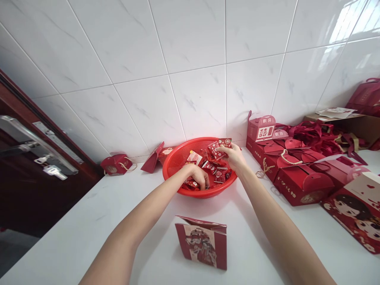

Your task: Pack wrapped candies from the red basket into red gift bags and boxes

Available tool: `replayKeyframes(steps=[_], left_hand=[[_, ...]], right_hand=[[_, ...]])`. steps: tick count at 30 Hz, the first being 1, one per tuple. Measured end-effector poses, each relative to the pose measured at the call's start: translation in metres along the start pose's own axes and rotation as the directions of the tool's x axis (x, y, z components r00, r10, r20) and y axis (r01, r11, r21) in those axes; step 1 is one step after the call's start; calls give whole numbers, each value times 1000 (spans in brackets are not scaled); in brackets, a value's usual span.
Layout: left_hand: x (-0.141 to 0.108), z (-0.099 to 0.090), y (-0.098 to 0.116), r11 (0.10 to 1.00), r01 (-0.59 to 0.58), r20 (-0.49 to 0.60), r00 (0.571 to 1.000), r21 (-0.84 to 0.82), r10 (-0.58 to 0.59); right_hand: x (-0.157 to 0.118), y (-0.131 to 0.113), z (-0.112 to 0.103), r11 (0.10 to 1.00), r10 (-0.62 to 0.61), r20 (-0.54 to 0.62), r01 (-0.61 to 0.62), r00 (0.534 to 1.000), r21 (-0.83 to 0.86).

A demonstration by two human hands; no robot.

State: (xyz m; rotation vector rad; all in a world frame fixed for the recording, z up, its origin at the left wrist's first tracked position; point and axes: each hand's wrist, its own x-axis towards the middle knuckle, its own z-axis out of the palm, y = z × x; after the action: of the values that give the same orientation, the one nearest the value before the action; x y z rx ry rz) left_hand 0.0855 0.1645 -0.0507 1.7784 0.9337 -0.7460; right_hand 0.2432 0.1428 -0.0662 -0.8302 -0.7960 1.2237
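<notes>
A red plastic basket (204,194) on the white table holds several small red wrapped packets (220,175) and a pale one. My left hand (199,176) reaches down inside its near part, fingers curled and closed, the fingertips partly hidden among the packets. At the basket's right rim my right hand (234,155) grips red packets (215,150) between thumb and fingers. Nearer to me, a red printed paper bag (202,243) stands upright between my forearms, its top edges slightly apart.
Several red gift boxes (303,184) and dark red ribbons (314,138) fill the table's right side. Small red boxes (117,164) sit by the tiled wall at the left. A dark door (29,190) with keys in its lock is at far left.
</notes>
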Motion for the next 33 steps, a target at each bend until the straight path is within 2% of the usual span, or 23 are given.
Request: replayKeyframes(steps=[4,8,15,17,19,21,23,27,33], left_hand=[[-7,-1,3,997,73,-16,997,-15,-74],[-7,-4,-2,986,158,-48,987,45,-156],[-4,-8,-12,985,143,-69,988,98,-137],[-5,-9,-15,991,105,-171,981,79,-91],[-6,-11,-18,999,34,-369,929,42,-16],[-7,-13,-23,999,-43,-544,838,12,43],[-6,-15,-27,995,-97,-648,758,-9,68],[-2,-19,-34,980,-197,-790,606,-36,93],[1,-22,-39,947,-321,-883,454,-34,122]], right_hand=[[0,0,0,1000,0,7,0,1000,-1],[-1,-1,0,1000,2,15,-2,1000,-5],[0,0,0,1000,1,16,-1,1000,-5],[0,0,0,1000,0,13,1,1000,-6],[0,0,0,1000,-4,12,4,1000,-8],[0,0,0,1000,-8,14,8,1000,-10],[0,0,0,1000,-12,15,12,1000,-13],[1,0,0,1000,-13,15,13,1000,-17],[-1,-3,0,1000,-9,14,9,1000,-16]])
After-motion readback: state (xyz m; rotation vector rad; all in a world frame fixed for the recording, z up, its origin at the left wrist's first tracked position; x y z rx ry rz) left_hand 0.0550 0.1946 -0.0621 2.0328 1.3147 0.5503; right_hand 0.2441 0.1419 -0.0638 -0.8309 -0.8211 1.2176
